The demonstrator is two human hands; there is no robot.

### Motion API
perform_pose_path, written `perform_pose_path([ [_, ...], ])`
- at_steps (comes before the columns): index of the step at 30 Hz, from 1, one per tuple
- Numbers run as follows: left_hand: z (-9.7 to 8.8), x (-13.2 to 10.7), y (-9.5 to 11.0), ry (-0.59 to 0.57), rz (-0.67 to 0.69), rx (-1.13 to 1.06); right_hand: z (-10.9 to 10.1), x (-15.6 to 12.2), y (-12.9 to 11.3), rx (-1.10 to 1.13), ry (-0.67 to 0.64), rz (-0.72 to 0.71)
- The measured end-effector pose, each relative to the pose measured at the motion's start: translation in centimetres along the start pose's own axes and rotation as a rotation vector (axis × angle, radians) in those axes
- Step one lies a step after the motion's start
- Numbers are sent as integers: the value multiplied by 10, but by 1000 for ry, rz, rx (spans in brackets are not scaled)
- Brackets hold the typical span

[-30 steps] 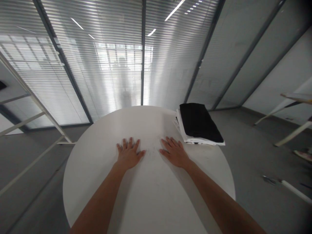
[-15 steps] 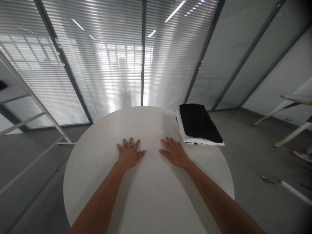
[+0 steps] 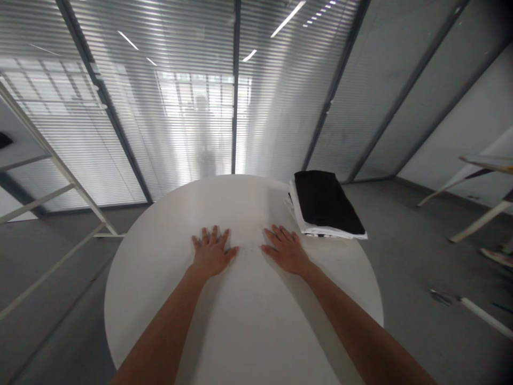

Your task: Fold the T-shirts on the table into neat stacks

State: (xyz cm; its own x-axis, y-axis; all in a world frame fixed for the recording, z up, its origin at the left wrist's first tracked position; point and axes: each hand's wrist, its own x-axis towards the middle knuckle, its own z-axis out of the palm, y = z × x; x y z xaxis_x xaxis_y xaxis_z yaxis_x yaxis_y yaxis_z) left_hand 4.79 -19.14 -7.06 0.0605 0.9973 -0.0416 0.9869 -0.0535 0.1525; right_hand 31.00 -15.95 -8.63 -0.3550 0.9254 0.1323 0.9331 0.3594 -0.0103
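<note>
Both palms were down flat on the round white desk point(image 3: 248, 326). It filled the lower middle of the view, directly in front of the person. Round top, so no long axis to call.

Left grip point(image 3: 211, 254): spread open, fingers slightly fanned and pointing away from the person, thumb angled in toward the other hand. It pinched nothing and pressed on bare desktop.

Right grip point(image 3: 287, 250): also spread open and flat, fingers pointing away and a bit left, thumb angled inward. It held nothing. The thumbs were near each other but apart, with bare desk between them.

A stack of folded clothes point(image 3: 325, 202) lay on the desk's far right, near the right grip but not touching it. A black piece was on top, with white layers point(image 3: 320, 231) showing under it. The long axis ran away from the person: far end toward the left, near end toward the right rim. Whether it overhung the rim couldn't be told.

Behind the desk was a glass partition with slatted blinds point(image 3: 192, 107). A white metal frame point(image 3: 60, 176) stood to the left and white table legs point(image 3: 476, 224) to the right, all on grey floor point(image 3: 420, 262).
</note>
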Motion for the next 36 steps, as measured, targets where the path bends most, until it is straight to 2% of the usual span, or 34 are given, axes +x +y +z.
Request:
perform_pose_path([
  [36,-1,0,1,0,0,-17,-3,0,-1,15,3,15],
])
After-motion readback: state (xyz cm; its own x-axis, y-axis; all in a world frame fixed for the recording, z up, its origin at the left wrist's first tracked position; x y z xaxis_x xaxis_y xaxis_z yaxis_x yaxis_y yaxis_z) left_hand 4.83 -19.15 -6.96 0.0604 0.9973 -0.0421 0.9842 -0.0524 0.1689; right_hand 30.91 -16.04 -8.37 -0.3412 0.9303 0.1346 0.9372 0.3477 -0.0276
